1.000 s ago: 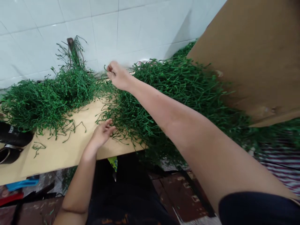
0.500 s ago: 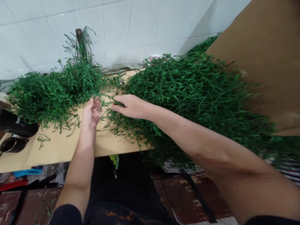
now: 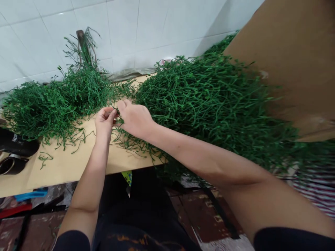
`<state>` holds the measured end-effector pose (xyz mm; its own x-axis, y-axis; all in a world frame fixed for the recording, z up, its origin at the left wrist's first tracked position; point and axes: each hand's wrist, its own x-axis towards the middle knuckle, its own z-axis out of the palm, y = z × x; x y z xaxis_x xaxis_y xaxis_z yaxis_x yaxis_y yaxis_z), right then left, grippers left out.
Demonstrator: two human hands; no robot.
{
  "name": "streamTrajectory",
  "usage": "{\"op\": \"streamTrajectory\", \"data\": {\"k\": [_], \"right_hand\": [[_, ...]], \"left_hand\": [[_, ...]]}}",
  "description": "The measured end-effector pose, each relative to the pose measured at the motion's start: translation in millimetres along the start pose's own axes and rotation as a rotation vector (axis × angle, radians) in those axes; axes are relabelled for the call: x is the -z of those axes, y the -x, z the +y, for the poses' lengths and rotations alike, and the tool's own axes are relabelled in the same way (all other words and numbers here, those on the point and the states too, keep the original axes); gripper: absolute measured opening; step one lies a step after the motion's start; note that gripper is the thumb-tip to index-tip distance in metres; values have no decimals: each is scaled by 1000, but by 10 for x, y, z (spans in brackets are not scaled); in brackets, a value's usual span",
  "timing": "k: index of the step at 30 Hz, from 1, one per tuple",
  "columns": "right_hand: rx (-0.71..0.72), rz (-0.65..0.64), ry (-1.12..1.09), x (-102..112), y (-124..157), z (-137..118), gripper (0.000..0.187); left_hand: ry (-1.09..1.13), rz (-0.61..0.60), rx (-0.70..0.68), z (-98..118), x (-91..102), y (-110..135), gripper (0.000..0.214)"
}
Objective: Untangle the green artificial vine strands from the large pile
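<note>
My left hand point(image 3: 104, 121) and my right hand point(image 3: 135, 118) meet over the light wooden tabletop point(image 3: 78, 164), fingertips pinched together on a thin green plastic stem point(image 3: 117, 113). The stem runs into the big heap of green stems point(image 3: 209, 104) at the right, which spills over the table's front edge. A smaller heap of the same stems point(image 3: 52, 104) lies at the left, close to my left hand. Both hands are closed on the stem between the two heaps.
A brown cardboard sheet point(image 3: 293, 59) leans over the big heap at the right. A white tiled wall point(image 3: 131, 31) stands behind. A black object and a dark cup point(image 3: 12, 164) sit at the table's left edge. Dark floor tiles lie below.
My right hand came back from the far edge of the table to the gap between the heaps. My left hand rose from the tabletop to meet it, and both now pinch one stem.
</note>
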<state>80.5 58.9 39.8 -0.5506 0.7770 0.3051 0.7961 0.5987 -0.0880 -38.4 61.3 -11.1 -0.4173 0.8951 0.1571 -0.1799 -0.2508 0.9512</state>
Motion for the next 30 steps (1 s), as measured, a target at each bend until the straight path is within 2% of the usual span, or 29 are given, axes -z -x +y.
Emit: {"op": "streamTrajectory", "data": {"k": [4,7,9,11,14,16,19,21,23,27,30], "right_hand": [[12,-2,7,-40,-10,10,37],[-5,43,-126,-77,-97,143,27],[2,95,-302,-106,-177,260,17],[6,123,-565,-122,-245,361,11],[-90,50,-994,-96,-277,433,15],[-181,-22,-1196,-55,-257,425,18],[-242,-82,-1343,-7,-229,377,18],[-254,-90,-1335,-6,-240,360,17],[-247,-61,-1225,-36,-270,371,18],[-124,107,-746,-135,-328,432,17],[-101,131,-514,-177,-372,434,13]], "left_hand": [[-120,-87,-13,34,-34,40,21],[-196,-157,-53,83,13,64,20],[-223,-147,-86,107,76,66,25],[-201,-71,-108,110,144,60,35],[-114,10,-32,87,197,62,39],[-63,-42,69,75,179,81,37],[-29,-201,161,76,102,115,32],[-65,-281,172,77,54,126,22],[-124,-308,166,67,22,130,18],[-156,-282,164,26,-24,171,27],[-120,-244,183,1,-69,225,30]]}}
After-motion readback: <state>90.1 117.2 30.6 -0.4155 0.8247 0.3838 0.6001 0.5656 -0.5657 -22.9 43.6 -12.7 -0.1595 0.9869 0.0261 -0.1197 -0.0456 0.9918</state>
